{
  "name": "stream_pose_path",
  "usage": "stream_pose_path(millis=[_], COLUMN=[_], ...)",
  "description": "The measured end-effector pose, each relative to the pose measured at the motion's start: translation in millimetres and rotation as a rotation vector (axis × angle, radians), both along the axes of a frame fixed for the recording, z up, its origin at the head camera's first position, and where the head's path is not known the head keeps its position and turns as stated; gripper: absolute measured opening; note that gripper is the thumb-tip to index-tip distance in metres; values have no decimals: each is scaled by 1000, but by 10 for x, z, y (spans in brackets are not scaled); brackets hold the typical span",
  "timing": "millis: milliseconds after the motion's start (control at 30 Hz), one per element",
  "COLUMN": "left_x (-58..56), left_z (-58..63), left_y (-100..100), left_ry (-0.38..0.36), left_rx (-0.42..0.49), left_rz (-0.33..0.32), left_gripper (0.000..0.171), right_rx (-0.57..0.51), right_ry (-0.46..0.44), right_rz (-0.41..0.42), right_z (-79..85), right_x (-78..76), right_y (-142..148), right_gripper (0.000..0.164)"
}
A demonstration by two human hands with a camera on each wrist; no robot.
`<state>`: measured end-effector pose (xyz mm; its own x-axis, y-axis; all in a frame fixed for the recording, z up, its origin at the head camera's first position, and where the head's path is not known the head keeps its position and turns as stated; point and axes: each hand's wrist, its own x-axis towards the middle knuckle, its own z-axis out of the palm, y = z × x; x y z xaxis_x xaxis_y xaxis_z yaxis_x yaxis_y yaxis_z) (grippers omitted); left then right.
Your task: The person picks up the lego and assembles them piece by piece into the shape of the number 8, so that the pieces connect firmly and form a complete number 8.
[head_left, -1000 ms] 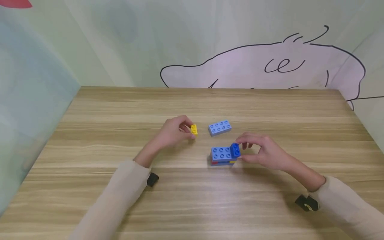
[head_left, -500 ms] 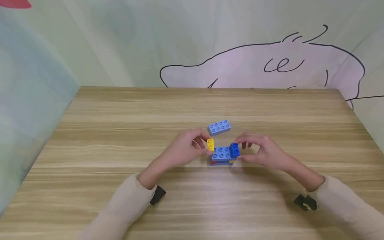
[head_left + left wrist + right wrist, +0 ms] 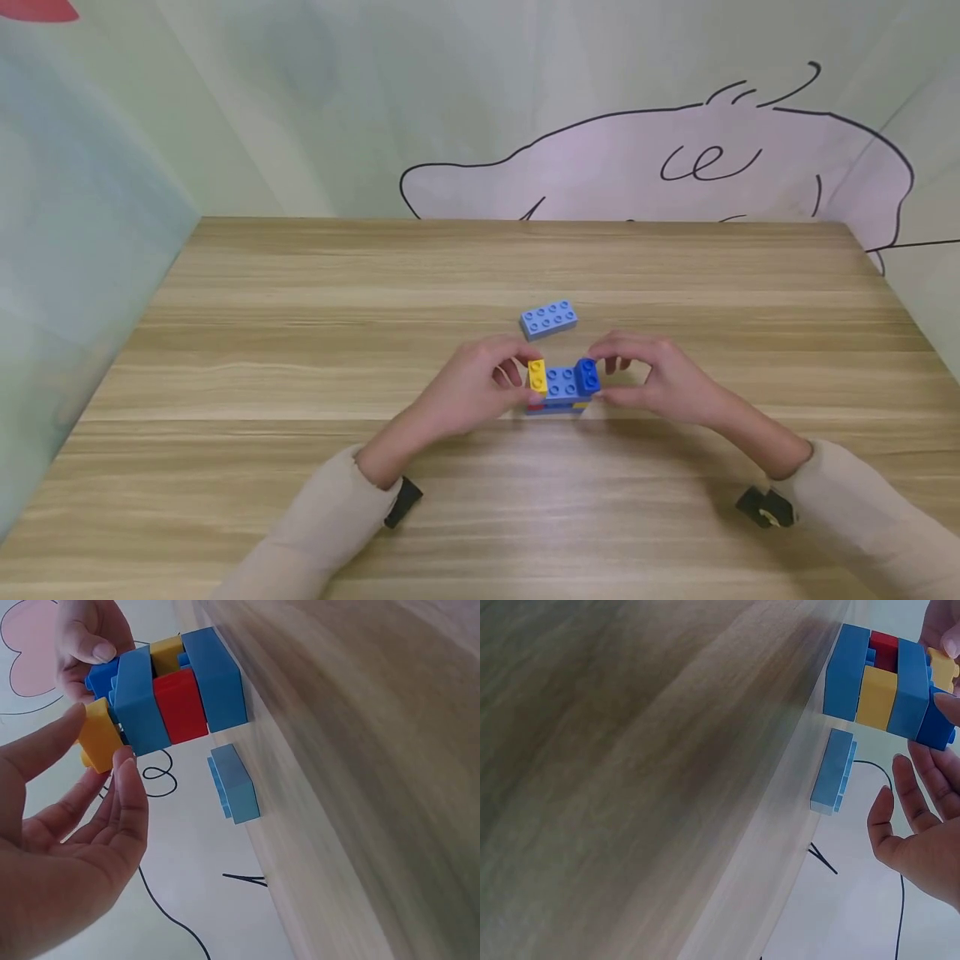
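A stack of building bricks (image 3: 561, 382) stands on the wooden table, with light blue bricks above and below a red brick (image 3: 180, 706) and a yellow brick (image 3: 877, 698). My left hand (image 3: 480, 385) pinches a small two-stud yellow brick (image 3: 537, 377) at the left end of the stack's top. In the left wrist view a narrow gap shows under part of that brick (image 3: 100, 735). On the right end of the top sits a dark blue two-stud brick (image 3: 588, 376), pinched between thumb and fingers of my right hand (image 3: 663, 379).
A loose light blue eight-stud brick (image 3: 549, 319) lies on the table (image 3: 337, 275) just behind the stack. Beyond the table's far edge is a wall (image 3: 300, 108) with a cartoon drawing.
My left hand has carried the yellow brick rightward and toward me, from beside the stack onto its left end. My right hand has stayed on the dark blue brick.
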<state>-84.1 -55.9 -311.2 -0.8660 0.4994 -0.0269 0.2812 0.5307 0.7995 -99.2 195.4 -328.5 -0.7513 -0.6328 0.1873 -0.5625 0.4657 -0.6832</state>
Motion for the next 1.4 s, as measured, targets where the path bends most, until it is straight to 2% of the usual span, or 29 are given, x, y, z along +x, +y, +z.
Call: stream_pose_path(millis=[400,633,833,1167,1400], left_x=[23,23,17,-2,14], left_z=[-22,14,54,40,37], left_y=[17,31,45,62,70], left_ry=[51,40,52,14,34], left_rx=[0,-20,-46,-49,-67], left_rz=[21,36,21,39,30], left_gripper=[35,36,35,34,35], right_rx=[9,14,12,12,11], right_ry=[7,2,-6,-6,-12], right_rz=[-4,-6,-8,-10,-15], right_z=[5,18,17,12,4], right_x=[7,14,14,18,25], right_y=[0,-6,-6,2,8], right_gripper=[39,40,40,39,39])
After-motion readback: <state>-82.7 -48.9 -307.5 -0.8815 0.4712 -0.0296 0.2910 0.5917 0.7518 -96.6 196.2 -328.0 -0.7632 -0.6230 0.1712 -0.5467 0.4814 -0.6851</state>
